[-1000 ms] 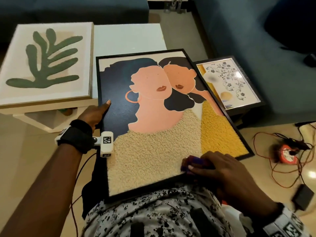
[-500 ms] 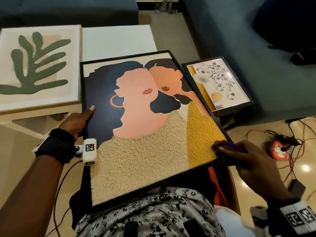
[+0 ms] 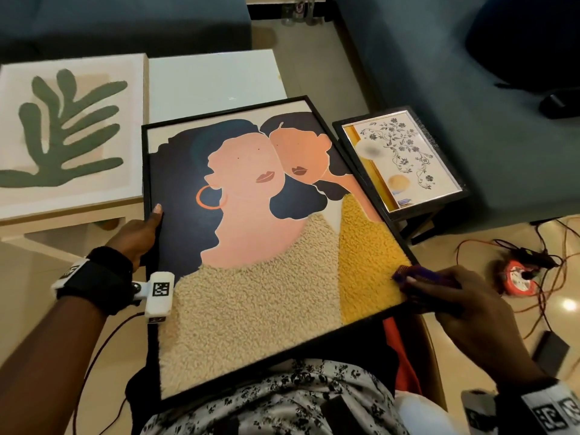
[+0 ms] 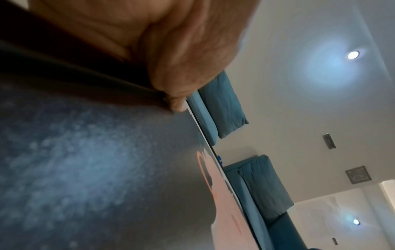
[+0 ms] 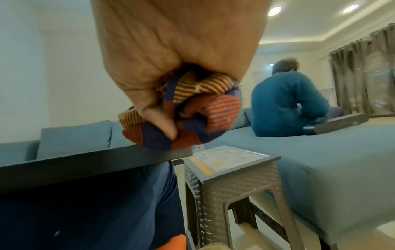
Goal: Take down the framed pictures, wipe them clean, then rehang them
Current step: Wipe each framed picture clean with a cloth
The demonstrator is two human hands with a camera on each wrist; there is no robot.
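A large black-framed picture of two faces (image 3: 251, 233) lies tilted across my lap. My left hand (image 3: 142, 230) grips its left frame edge, thumb on the front (image 4: 177, 101). My right hand (image 3: 445, 296) holds a bunched striped cloth (image 3: 411, 273) (image 5: 192, 110) pressed on the picture's lower right corner (image 5: 107, 162). A green leaf picture (image 3: 66, 130) lies on the white table (image 3: 213, 83) at the left. A small floral picture (image 3: 401, 158) rests on a grey stool (image 5: 233, 179) to the right.
A blue sofa (image 3: 470, 89) wraps around the back and right. An orange cable reel (image 3: 516, 277) with loose wires and a black adapter (image 3: 550, 353) lie on the floor at right. Another person in blue (image 5: 286, 104) sits on the sofa.
My right hand has swept the cloth from the bottom middle of the picture to its lower right corner. The left hand keeps its grip on the left edge.
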